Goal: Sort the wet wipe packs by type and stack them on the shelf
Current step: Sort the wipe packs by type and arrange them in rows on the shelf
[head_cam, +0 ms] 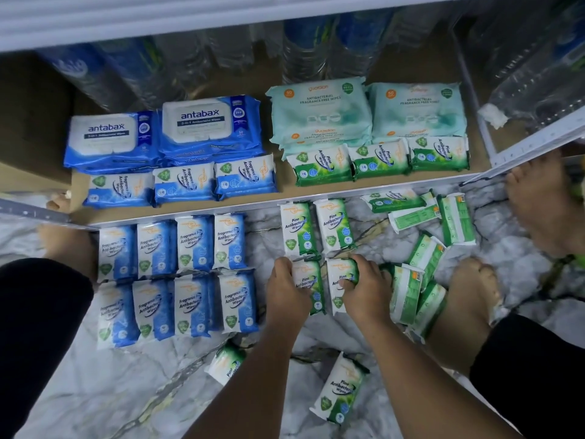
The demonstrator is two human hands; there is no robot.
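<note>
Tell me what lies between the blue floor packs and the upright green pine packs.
Head view: only a bare strip of marble floor; lower down, the left hand sits in the gap.

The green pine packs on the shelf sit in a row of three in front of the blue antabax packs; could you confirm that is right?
Not quite. The head view shows the row of three green pine packs on the shelf in front of the pale mint packs; the blue antabax packs lie further left.
</note>
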